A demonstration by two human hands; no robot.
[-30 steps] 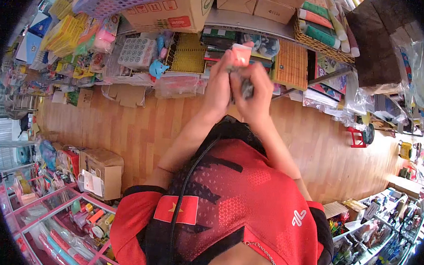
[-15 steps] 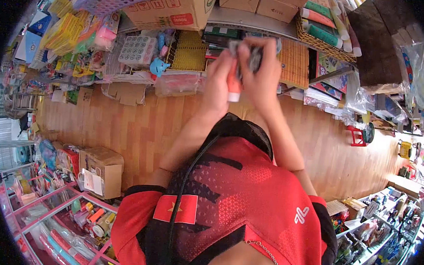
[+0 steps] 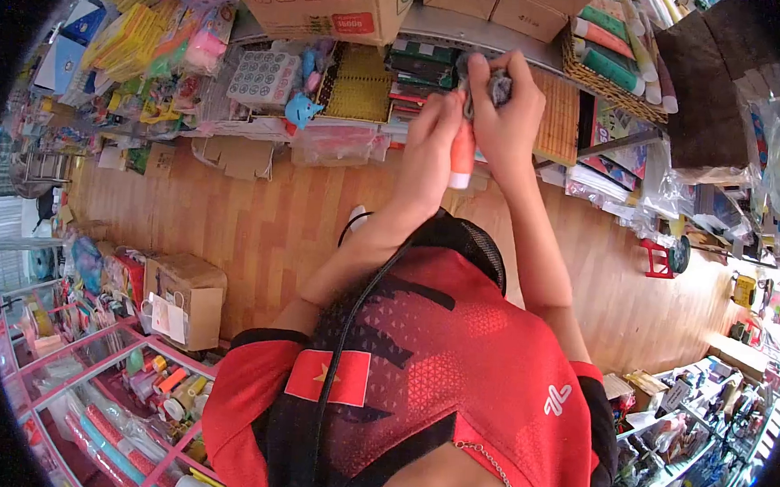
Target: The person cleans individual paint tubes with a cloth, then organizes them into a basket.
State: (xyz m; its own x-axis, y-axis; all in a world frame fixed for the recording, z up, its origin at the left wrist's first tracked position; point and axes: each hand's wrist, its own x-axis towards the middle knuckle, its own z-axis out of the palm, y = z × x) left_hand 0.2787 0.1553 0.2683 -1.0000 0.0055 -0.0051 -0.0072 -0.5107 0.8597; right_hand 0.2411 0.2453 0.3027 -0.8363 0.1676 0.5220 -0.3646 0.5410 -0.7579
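An orange roll with a white end is held upright in my left hand, whose fingers wrap round its side. My right hand is closed on a crumpled grey cloth at the far end of the roll. The two hands are close together, in front of the shelf edge. Fingers and cloth hide the roll's far end.
A woven basket at the upper right holds orange and green rolls. Cardboard boxes stand on the shelf ahead. A blue figure and a bamboo mat lie beyond my hands. A red stool stands on the wooden floor.
Both hands have shifted slightly to the right in view with the roll and cloth. The grip of each hand stays much the same.
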